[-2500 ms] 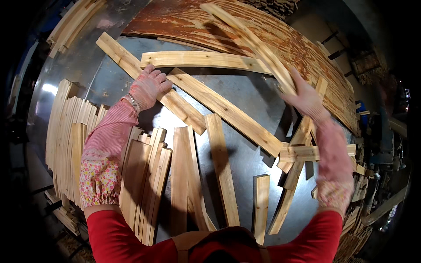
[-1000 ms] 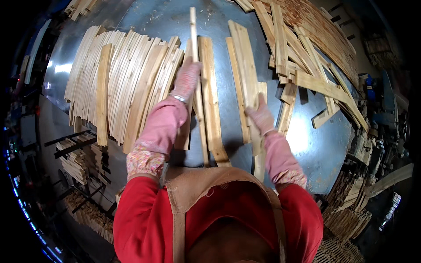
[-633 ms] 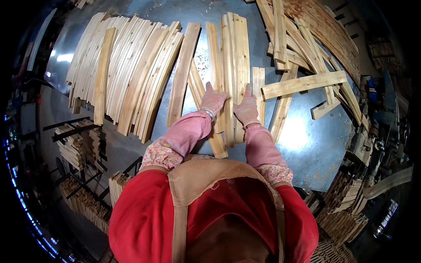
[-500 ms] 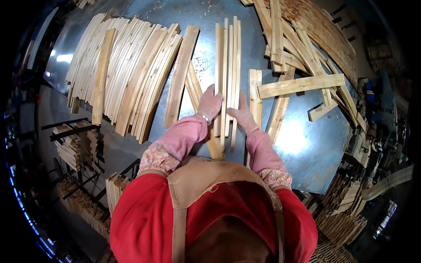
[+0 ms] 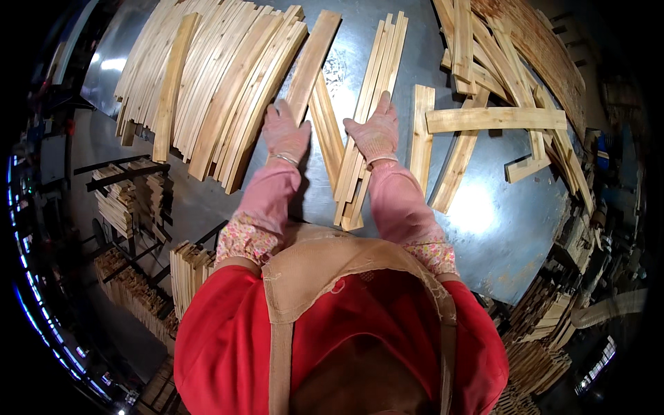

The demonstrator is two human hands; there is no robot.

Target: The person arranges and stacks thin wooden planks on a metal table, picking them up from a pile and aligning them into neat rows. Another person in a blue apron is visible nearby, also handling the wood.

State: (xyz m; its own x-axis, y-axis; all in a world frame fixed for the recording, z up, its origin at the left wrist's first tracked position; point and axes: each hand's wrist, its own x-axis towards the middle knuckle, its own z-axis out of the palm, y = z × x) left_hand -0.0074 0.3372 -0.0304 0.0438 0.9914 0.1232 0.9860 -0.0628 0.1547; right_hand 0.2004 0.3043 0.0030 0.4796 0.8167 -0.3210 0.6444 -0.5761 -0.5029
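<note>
My left hand (image 5: pixel 286 131), in a pale work glove, is at the near end of a single wooden slat (image 5: pixel 315 61), its fingers spread and its thumb apart. Whether it touches the slat I cannot tell. My right hand (image 5: pixel 377 131), also gloved, lies against a narrow bundle of slats (image 5: pixel 360 111). Its fingers stretch along the bundle and its thumb reaches over the top. These slats lie side by side, tilted, their near ends uneven. Partly beneath them, another slat (image 5: pixel 326 131) slants across the metal table (image 5: pixel 477 238).
A broad row of slats (image 5: pixel 221 83) lies at the left, with one loose slat (image 5: pixel 174 90) on top. To the right are a short upright board (image 5: pixel 421 135), a crossing board (image 5: pixel 494 120) and a jumbled pile (image 5: pixel 508 62). Stacked wood (image 5: pixel 131 297) stands on racks below left.
My left hand has left the bundle and moved left to the single slat. The bundle's slats are closer together and lean to the right. My right hand has moved farther up along them.
</note>
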